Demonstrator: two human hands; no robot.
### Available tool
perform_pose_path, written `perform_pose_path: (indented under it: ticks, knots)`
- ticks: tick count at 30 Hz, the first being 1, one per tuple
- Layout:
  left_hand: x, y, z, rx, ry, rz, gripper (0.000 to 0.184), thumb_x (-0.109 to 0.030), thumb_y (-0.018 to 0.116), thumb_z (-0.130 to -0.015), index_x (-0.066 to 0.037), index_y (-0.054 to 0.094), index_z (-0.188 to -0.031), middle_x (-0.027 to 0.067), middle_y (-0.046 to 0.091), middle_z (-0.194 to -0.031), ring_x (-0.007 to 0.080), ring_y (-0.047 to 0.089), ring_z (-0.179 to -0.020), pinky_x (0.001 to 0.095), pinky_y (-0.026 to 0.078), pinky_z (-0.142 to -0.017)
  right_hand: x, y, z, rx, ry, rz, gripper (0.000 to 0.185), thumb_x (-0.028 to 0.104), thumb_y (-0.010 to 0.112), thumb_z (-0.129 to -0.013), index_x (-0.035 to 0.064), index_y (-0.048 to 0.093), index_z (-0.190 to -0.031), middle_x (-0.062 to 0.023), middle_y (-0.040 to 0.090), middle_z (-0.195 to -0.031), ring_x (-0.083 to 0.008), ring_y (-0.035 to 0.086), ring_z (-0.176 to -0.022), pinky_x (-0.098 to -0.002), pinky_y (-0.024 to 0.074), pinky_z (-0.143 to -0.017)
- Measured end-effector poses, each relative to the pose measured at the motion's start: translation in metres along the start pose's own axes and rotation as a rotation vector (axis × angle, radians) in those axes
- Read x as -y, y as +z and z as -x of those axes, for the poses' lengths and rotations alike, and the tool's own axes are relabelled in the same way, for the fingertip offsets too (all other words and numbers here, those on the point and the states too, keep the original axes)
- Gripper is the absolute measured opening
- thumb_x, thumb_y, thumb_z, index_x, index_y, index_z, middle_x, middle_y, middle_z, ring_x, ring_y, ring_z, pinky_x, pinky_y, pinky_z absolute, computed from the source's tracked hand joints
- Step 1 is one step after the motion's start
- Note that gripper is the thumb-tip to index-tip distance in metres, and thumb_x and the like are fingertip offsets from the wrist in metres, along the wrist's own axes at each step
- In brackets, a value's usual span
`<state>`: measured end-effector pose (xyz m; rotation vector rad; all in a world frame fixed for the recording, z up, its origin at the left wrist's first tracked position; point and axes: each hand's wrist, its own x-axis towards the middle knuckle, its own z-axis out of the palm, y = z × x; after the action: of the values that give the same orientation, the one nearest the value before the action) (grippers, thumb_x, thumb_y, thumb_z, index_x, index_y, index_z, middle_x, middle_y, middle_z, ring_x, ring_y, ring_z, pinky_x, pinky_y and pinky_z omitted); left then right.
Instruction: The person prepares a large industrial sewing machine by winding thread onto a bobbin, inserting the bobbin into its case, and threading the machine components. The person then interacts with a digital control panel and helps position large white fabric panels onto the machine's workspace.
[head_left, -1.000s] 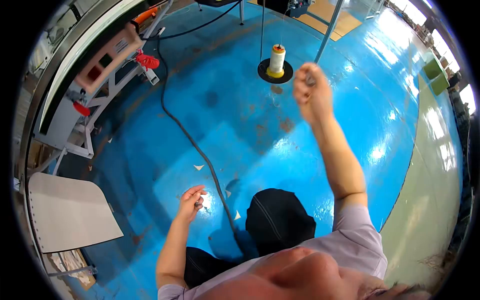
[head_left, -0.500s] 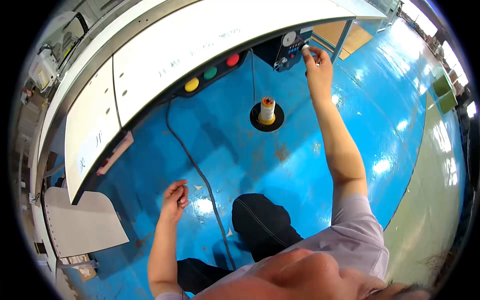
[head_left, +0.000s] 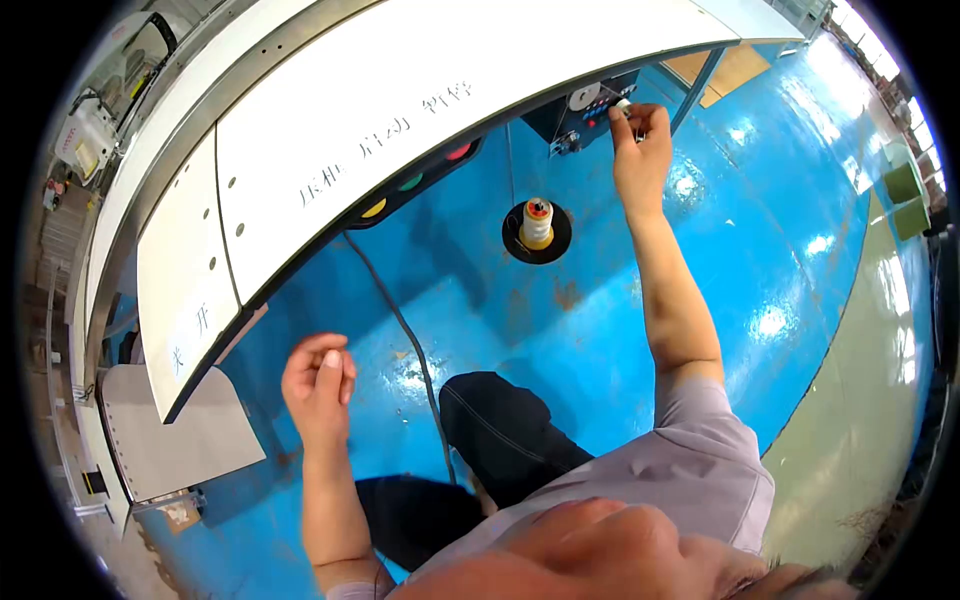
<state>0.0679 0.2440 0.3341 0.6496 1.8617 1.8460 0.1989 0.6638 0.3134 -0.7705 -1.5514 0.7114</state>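
Note:
At the upper right, my right hand [head_left: 642,155] pinches a small pale round piece [head_left: 624,104] between thumb and fingers. It is against or just in front of a dark control box [head_left: 570,118] under the tabletop edge. The box carries a silver dial [head_left: 584,97], rows of blue buttons and a red one; my fingers cover part of its right side. My left hand [head_left: 318,388] is raised below the table's front edge, fingers curled in with the thumb near them. Whether anything is inside them is hidden. That hand touches neither the table nor the cable.
A white tabletop [head_left: 400,110] with handwritten characters curves overhead. Yellow, green and red buttons sit on a panel [head_left: 412,190] below its edge. A thread cone [head_left: 537,226] stands on a black disc. A dark cable [head_left: 405,325] crosses the blue floor; a beige board [head_left: 180,440] is at left.
My left hand has risen and shifted left. My right hand stays at the control box with the pale piece. The view has shifted, so the tabletop covers more of the coloured buttons.

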Motion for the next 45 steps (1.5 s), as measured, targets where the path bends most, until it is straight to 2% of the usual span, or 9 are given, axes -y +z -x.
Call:
perform_pose_path:
  ticks: [3,6,8,13,18,20,26,37,45]
  knots:
    - [-0.014,-0.003,0.004,-0.08,0.34,-0.248,0.012,-0.005,0.056,-0.096,-0.003,0.06,-0.107,0.0064,0.059,-0.088,0.005,0.041,-0.056,0.0194,0.033,-0.049,-0.009,0.006,0.008,-0.051,0.023,-0.01,0.022,0.015,0.074,-0.087,0.0009,0.057,-0.093,-0.0036,0.053,-0.063,-0.0121,0.047,-0.058,-0.0288,0.0385,-0.055]
    - [-0.022,-0.002,-0.005,-0.375,1.019,-0.558,0.019,-0.008,0.059,-0.095,0.0,0.059,-0.111,0.0153,0.062,-0.108,0.0048,0.041,-0.056,0.0188,0.033,-0.049,0.0,0.004,0.005,-0.061,-0.013,-0.044,0.023,0.017,0.074,-0.087,0.0006,0.059,-0.092,-0.0031,0.052,-0.062,-0.0116,0.047,-0.058,-0.0287,0.0377,-0.055]
    - [-0.027,0.005,-0.011,-0.62,1.185,-0.722,0.024,-0.008,0.058,-0.095,0.002,0.058,-0.117,0.0216,0.052,-0.135,0.0057,0.038,-0.056,0.0189,0.032,-0.05,-0.013,0.006,0.003,-0.068,-0.027,-0.025,0.023,0.017,0.074,-0.087,0.0007,0.059,-0.092,-0.0031,0.052,-0.062,-0.0116,0.047,-0.058,-0.0287,0.038,-0.055]
    - [-0.033,0.017,-0.032,-0.455,1.051,-0.698,0.035,-0.009,0.059,-0.095,0.003,0.053,-0.127,0.0242,0.042,-0.147,0.0066,0.036,-0.056,0.0193,0.031,-0.048,-0.004,-0.002,0.0,-0.018,0.006,0.09,0.026,0.02,0.075,-0.086,0.001,0.06,-0.093,-0.0054,0.055,-0.063,-0.0136,0.05,-0.059,-0.0301,0.0402,-0.056]
    - [-0.015,0.03,-0.022,-0.434,1.188,-0.514,0.026,-0.004,0.055,-0.095,0.005,0.056,-0.119,0.0242,0.049,-0.14,0.0074,0.038,-0.059,0.0204,0.033,-0.049,-0.002,-0.002,-0.003,-0.026,0.013,0.074,0.026,0.02,0.076,-0.085,0.0013,0.059,-0.091,-0.0058,0.055,-0.063,-0.015,0.05,-0.059,-0.0314,0.0409,-0.056]
    - [0.007,0.039,-0.01,-0.198,1.022,-0.271,0.017,-0.006,0.058,-0.094,0.0,0.058,-0.109,0.0114,0.058,-0.098,0.0074,0.044,-0.061,0.0203,0.036,-0.049,-0.001,-0.003,-0.003,-0.018,0.011,0.098,0.025,0.02,0.076,-0.084,0.0012,0.06,-0.09,-0.0057,0.054,-0.062,-0.0149,0.049,-0.058,-0.0312,0.0407,-0.056]
    - [0.086,0.126,-0.003,0.356,-0.066,0.242,0.013,-0.006,0.057,-0.095,-0.003,0.061,-0.107,-0.0037,0.051,-0.074,0.0032,0.042,-0.059,0.0196,0.034,-0.051,-0.005,-0.001,-0.006,-0.039,-0.001,0.066,0.023,0.017,0.077,-0.082,0.0015,0.06,-0.086,-0.0041,0.047,-0.056,-0.0126,0.044,-0.054,-0.0305,0.0377,-0.052]
    - [0.156,0.14,0.035,0.35,-0.228,0.096,0.013,-0.007,0.063,-0.092,-0.003,0.065,-0.105,-0.0036,0.059,-0.081,0.0025,0.053,-0.071,0.0194,0.041,-0.063,-0.004,-0.003,-0.006,-0.039,-0.008,0.006,0.023,0.016,0.078,-0.08,0.0028,0.059,-0.084,-0.0018,0.045,-0.054,-0.0106,0.041,-0.052,-0.0287,0.0353,-0.051]
    - [0.169,0.138,0.039,0.276,-0.339,0.167,0.013,-0.009,0.06,-0.095,-0.003,0.063,-0.106,-0.0017,0.057,-0.078,0.0026,0.046,-0.062,0.0189,0.036,-0.055,-0.008,-0.002,-0.002,-0.051,-0.025,-0.04,0.02,0.013,0.077,-0.082,0.0021,0.061,-0.084,0.0012,0.042,-0.054,-0.0075,0.038,-0.053,-0.0269,0.0318,-0.051]
